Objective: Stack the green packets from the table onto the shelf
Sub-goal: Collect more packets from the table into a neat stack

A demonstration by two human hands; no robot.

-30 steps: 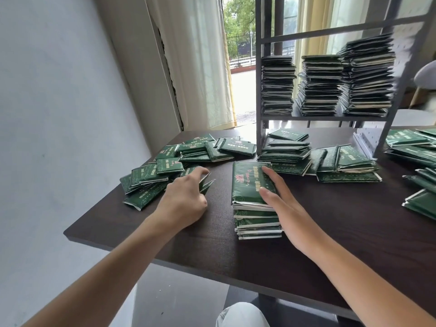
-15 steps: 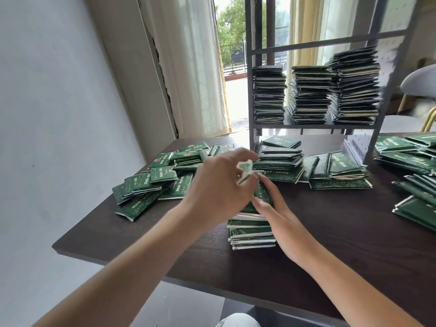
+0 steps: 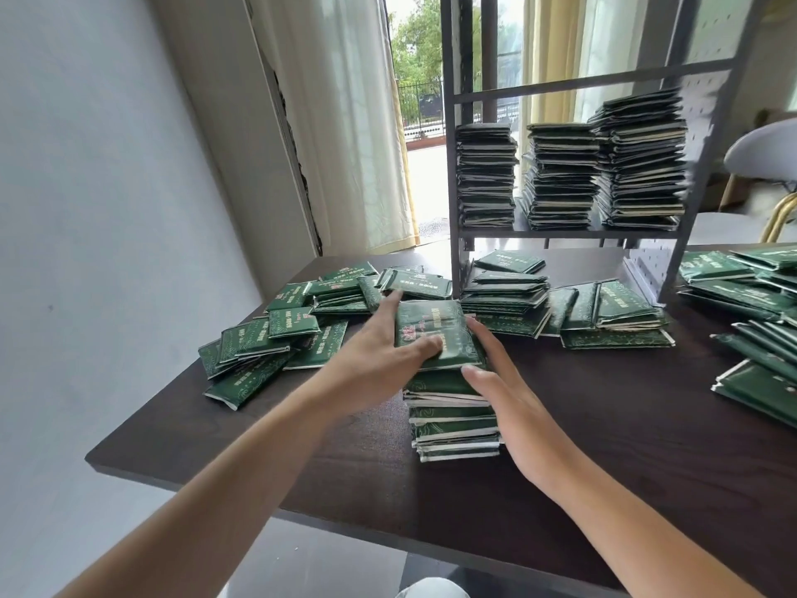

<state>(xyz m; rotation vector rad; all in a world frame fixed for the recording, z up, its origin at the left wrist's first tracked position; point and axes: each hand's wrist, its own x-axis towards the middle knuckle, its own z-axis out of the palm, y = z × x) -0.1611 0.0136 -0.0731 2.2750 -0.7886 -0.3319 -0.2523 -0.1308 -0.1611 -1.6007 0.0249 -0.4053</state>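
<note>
Since half a second ago my left hand (image 3: pixel 379 360) has come down from above the pile, where it carried a packet, and now lies against the top packet (image 3: pixel 435 332) of the stack (image 3: pixel 453 407) in front of me. Its fingers are nearly straight along the packet's left edge, the index reaching toward 12 o'clock, while the thumb lies across the packet's near face; I would call it a light pinch of that top packet. My right hand (image 3: pixel 513 403) has stayed at the stack's right side: fingers extended and flat against the packets' edges, thumb touching the near upper corner, holding nothing.

The stack stands on the dark table (image 3: pixel 647 468), near its middle. At 10 o'clock from the stack, loose packets (image 3: pixel 276 334) lie scattered and overlapping. At 12 to 1 o'clock, a low pile (image 3: pixel 504 289) sits under the metal shelf (image 3: pixel 556 228), with further leaning packets (image 3: pixel 612 312) to its right. At 3 o'clock, near the table's right end, lies another heap (image 3: pixel 754 338). On the shelf board, toward 12 o'clock and above, stand three tall stacks (image 3: pixel 560 174) side by side. A curtain (image 3: pixel 345 123) hangs at 11 o'clock beyond the table.
</note>
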